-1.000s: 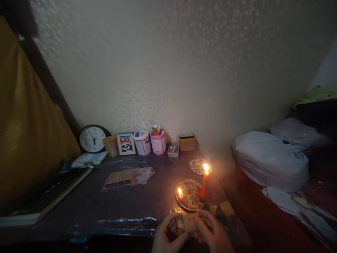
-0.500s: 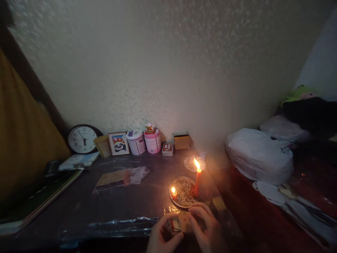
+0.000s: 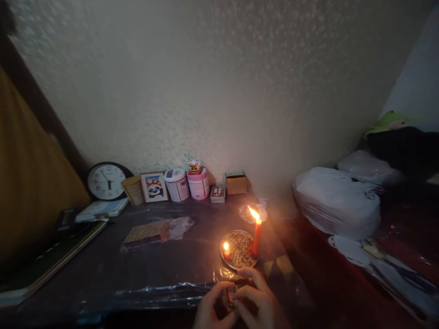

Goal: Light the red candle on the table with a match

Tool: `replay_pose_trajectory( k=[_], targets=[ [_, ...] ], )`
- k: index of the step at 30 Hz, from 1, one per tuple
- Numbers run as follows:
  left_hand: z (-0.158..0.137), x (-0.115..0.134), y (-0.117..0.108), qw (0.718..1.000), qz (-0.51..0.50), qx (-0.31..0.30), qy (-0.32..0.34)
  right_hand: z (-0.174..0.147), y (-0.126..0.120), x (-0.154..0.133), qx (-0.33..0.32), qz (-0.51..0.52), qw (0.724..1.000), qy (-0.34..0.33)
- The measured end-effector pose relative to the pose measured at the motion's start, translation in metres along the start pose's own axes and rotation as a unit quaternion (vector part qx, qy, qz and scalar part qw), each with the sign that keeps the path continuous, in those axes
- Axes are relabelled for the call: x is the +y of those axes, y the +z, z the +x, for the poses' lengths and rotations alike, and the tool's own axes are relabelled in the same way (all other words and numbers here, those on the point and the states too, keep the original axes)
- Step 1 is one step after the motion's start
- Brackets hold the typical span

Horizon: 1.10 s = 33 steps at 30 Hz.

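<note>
A small matchbox (image 3: 229,298) is pinched between my hands at the lower edge of the view, partly hidden by the fingers. My left hand (image 3: 210,308) is closed around its left side. On its right side my right hand (image 3: 259,301) has thumb and fingertips pressed, with the index finger raised over the top. Just beyond stands a round metal plate (image 3: 241,242) with dark, burnt-looking bits on it. A tall red candle (image 3: 257,237) burns at the plate's right side, its flame leaning left. At the left side a short candle stub (image 3: 226,254) is also lit.
Behind the plate lies a clear dish (image 3: 245,214). Along the wall stand a cardboard box (image 3: 236,184), another matchbox (image 3: 218,194), two tubs (image 3: 199,186), a framed picture (image 3: 154,187) and a clock (image 3: 108,181). An opened packet (image 3: 146,232) lies left; white bags (image 3: 338,201) sit right.
The matchbox showed an open tray of matches before; now less of it shows between my hands. My right hand has moved left, closer to my left. The tall candle's flame leans further left.
</note>
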<state>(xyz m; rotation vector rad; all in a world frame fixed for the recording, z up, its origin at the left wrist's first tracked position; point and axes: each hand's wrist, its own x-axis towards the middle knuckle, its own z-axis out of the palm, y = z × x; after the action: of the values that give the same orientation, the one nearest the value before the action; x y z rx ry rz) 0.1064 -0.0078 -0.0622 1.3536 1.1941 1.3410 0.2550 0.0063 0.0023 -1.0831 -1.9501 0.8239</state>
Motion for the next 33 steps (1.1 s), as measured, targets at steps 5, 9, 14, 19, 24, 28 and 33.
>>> replay_pose_trajectory(
  k=[5,9,14,19,24,28,33],
  targets=[
    [0.001,-0.007,0.000,1.000,0.017,0.000,0.007,0.002,-0.004,-0.002,-0.015,-0.007,1.000,-0.006],
    [0.002,-0.008,0.000,0.999,0.045,0.002,0.022,0.002,-0.002,0.004,-0.023,0.002,1.000,-0.012],
    [0.001,0.000,0.000,0.997,0.071,0.015,0.031,0.001,0.005,0.013,-0.001,-0.007,0.999,-0.034],
    [0.001,0.005,0.000,0.996,0.081,0.008,0.027,0.003,0.002,0.009,0.002,-0.033,0.997,-0.068],
    [0.004,0.003,-0.002,0.997,0.068,-0.010,0.020,0.004,0.002,0.006,0.009,-0.023,0.996,-0.087],
    [0.004,-0.003,0.000,0.999,0.046,0.001,0.018,0.003,0.007,0.010,0.024,0.003,0.997,-0.077],
    [0.002,-0.008,0.003,0.999,0.032,0.020,0.012,0.002,0.009,0.010,0.023,0.007,0.997,-0.072]
  ],
)
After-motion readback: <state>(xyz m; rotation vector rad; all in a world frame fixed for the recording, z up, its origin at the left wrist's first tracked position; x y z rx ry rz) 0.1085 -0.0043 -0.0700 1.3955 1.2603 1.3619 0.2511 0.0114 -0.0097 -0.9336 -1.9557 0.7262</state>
